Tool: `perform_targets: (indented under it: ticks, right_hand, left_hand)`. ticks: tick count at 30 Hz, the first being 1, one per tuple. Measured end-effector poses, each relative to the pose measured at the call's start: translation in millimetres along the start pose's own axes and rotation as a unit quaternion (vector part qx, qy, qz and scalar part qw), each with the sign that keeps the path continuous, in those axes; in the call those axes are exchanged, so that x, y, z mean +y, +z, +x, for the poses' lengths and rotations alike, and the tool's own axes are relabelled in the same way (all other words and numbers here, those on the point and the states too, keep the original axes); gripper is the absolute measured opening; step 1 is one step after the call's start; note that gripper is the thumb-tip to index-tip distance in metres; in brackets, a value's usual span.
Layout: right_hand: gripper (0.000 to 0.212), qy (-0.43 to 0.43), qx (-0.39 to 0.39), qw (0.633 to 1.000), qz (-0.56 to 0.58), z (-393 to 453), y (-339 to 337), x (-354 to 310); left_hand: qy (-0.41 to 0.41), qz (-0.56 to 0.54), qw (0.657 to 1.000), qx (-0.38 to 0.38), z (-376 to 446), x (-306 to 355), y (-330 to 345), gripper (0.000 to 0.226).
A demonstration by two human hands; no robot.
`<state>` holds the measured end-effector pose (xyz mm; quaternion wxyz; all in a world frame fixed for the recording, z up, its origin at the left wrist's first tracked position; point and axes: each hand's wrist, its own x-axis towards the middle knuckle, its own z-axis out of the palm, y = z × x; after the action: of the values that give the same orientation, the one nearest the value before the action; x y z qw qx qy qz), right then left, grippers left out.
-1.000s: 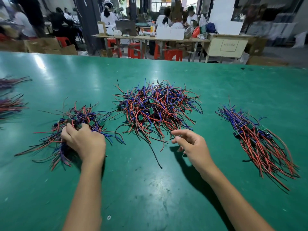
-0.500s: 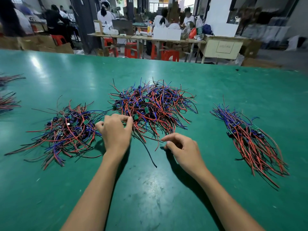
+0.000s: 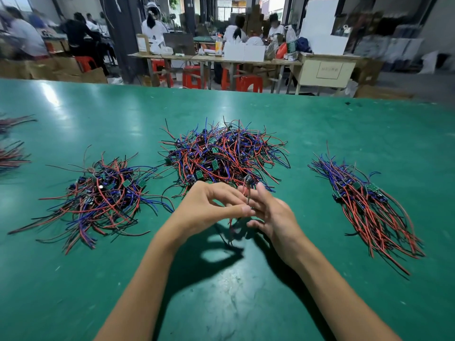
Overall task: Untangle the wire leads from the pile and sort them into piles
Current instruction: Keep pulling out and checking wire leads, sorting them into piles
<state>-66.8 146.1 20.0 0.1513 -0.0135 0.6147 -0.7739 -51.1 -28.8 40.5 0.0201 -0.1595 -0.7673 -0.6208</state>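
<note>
**Both hands met on one wire lead in front of the middle pile**

At the far 9 o'clock edge of the green bench (image 3: 73,279) lay two small bundles of leads (image 3: 12,155), partly cut off by the frame. Next, at about 10 o'clock from the hands, sat the left pile (image 3: 103,195), a loose spread of red, blue and black wires with small green boards showing among them.

At 12 o'clock lay the tangled middle pile (image 3: 221,153), the largest of the three, its wires crossing in every direction. Just in front of its near edge the two hands came together above the bench. The left hand (image 3: 209,207) had its fingers curled, thumb and forefinger pinching a single wire lead (image 3: 247,190). The right hand (image 3: 273,215) touched the same lead from the other side, its fingers raised along the wire; the small component at the lead's top stood just above the fingertips, and thin wire ends hung below the hands toward the bench. Whether the right hand truly gripped the lead or only steadied it was hard to tell.

At 2 o'clock, well apart from the hands, lay the right pile (image 3: 364,205), its wires combed roughly parallel, blue ends far, red ends near.

Beyond the bench, at 12 o'clock, people (image 3: 152,25) sat at other worktables with red stools (image 3: 194,75).
</note>
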Motion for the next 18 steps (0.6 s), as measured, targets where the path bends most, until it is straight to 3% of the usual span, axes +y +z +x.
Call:
perform_targets:
  ticks: [5,9,14,18]
  right_hand:
    - [0.018,-0.011,-0.001,0.998,0.059,-3,-7,-5]
    - [0.014,-0.031,-0.012,0.999,0.018,-5,-4,-9]
    - [0.015,-0.065,-0.058,0.994,-0.059,-12,0,-10]
    - [0.007,-0.064,-0.037,0.996,-0.056,-13,0,-12]
  left_hand:
    - [-0.020,-0.013,1.000,-0.006,0,-1,-3,0.029]
    - [-0.045,-0.013,0.996,0.072,4,-1,6,0.037]
    - [-0.054,-0.056,0.994,0.072,4,-1,13,0.027]
    - [-0.038,-0.072,0.992,0.094,4,1,15,0.024]
